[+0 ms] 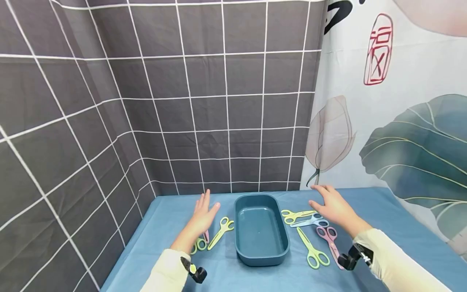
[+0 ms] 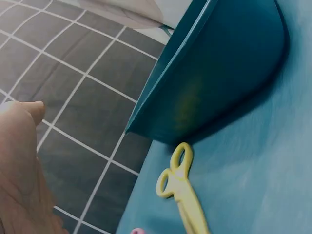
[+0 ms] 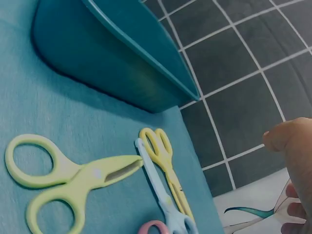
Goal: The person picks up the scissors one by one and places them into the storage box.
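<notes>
My left hand (image 1: 201,219) is held above the table left of a teal plastic bin (image 1: 262,259), fingers extended and nothing in it. Beneath and beside it lie yellow scissors (image 1: 220,234), green-handled scissors (image 1: 201,244) and a pink pair (image 1: 206,236), the last two partly hidden by the hand and wrist. My right hand (image 1: 336,206) hovers right of the bin, fingers loosely spread and holding nothing. Around it lie yellow scissors (image 1: 298,215), light blue scissors (image 1: 311,221), pink scissors (image 1: 331,244) and green scissors (image 1: 312,250). In the right wrist view, the green scissors (image 3: 80,183) lie closest to the camera.
The bin stands mid-table on a blue cloth (image 1: 215,275), its inner floor bare. A grey grid-patterned curtain (image 1: 211,113) hangs behind and to the left. On the right hangs a white curtain (image 1: 339,73) printed with leaves.
</notes>
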A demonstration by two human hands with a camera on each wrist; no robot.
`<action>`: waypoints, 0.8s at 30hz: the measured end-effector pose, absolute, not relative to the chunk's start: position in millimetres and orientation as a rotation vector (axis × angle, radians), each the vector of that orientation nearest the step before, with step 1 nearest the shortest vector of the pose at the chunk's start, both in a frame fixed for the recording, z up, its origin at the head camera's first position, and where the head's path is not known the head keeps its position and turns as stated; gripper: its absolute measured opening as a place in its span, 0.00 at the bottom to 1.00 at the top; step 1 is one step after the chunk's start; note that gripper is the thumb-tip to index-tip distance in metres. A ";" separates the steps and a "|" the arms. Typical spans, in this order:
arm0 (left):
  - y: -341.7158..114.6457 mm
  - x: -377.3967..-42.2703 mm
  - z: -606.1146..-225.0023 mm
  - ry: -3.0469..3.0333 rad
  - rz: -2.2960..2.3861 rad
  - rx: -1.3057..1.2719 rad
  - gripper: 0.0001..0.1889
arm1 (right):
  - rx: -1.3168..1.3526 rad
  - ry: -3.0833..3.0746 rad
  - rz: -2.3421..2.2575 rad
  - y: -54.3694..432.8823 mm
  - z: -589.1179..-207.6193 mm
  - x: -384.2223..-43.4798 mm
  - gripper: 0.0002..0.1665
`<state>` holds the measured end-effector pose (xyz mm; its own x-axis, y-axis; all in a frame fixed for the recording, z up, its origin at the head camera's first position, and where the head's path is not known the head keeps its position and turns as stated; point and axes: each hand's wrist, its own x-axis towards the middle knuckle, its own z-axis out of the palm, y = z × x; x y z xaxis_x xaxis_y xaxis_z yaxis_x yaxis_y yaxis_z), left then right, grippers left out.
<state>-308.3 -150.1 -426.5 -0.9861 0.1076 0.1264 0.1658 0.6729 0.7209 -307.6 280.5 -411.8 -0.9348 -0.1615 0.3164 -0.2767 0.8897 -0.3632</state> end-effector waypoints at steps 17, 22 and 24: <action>-105.9 -291.0 -465.4 -2.339 -1.763 -0.224 0.30 | 0.240 -2.717 0.725 292.3 -455.0 -293.4 0.24; -98.7 -288.4 -471.9 -2.267 -1.882 -0.268 0.31 | 0.225 -2.700 0.753 296.6 -467.2 -287.8 0.24; -95.7 -287.6 -474.0 -2.261 -1.910 -0.280 0.31 | 0.204 -2.702 0.768 298.2 -470.2 -285.4 0.24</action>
<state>-287.6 -95.7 -474.0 -0.9682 0.0344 0.2479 0.2501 0.1626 0.9545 -285.4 298.2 -470.2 -0.9373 -0.0479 0.3452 -0.2223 0.8450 -0.4864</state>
